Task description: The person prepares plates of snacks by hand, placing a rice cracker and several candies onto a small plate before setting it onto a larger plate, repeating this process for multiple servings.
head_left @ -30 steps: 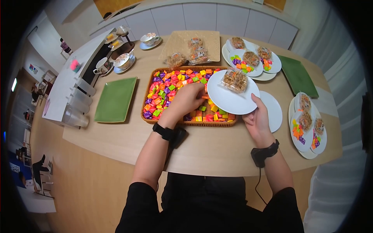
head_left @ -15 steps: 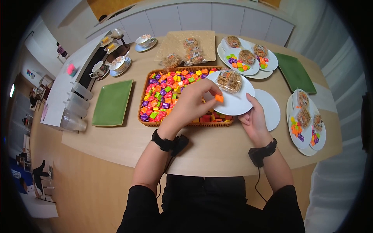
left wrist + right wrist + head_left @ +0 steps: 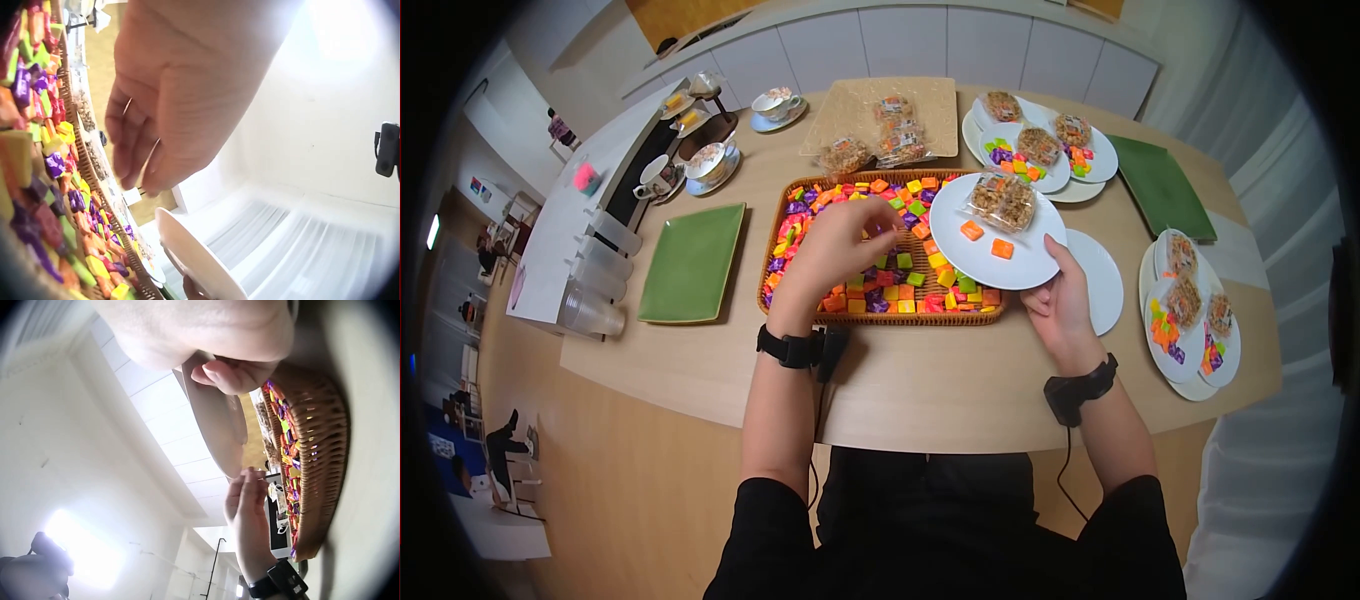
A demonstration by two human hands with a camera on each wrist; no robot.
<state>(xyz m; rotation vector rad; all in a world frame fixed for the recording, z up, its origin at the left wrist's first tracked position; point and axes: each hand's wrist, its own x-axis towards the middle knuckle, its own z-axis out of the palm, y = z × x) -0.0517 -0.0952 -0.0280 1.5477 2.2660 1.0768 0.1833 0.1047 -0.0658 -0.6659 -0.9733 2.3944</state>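
My right hand [image 3: 1060,305] grips a white plate [image 3: 972,262] by its near right edge, thumb on the upper side and fingers beneath. On this plate lie a clear-wrapped crispy snack cake [image 3: 1003,200] and two orange wrapped candies [image 3: 1002,249]. My left hand [image 3: 837,245] hovers over a wicker basket [image 3: 880,319] full of brightly wrapped candies [image 3: 905,262]. Its fingers are loosely bent, with nothing between them in the left wrist view. From the right wrist view, the plate's underside [image 3: 215,428] shows, with fingertips pressed against it.
Another white plate [image 3: 1100,285] lies right of the held one. Filled plates stand at the back right [image 3: 1025,160] and far right [image 3: 1180,345]. Green plates [image 3: 690,265] flank the basket. Behind it is a beige tray [image 3: 840,105] with wrapped snacks; teacups [image 3: 705,160] and plastic cups [image 3: 595,312] stand left.
My left hand brought an orange candy to the plate and has moved back left over the basket without it. Two orange candies now lie on the plate; my right hand keeps its grip.
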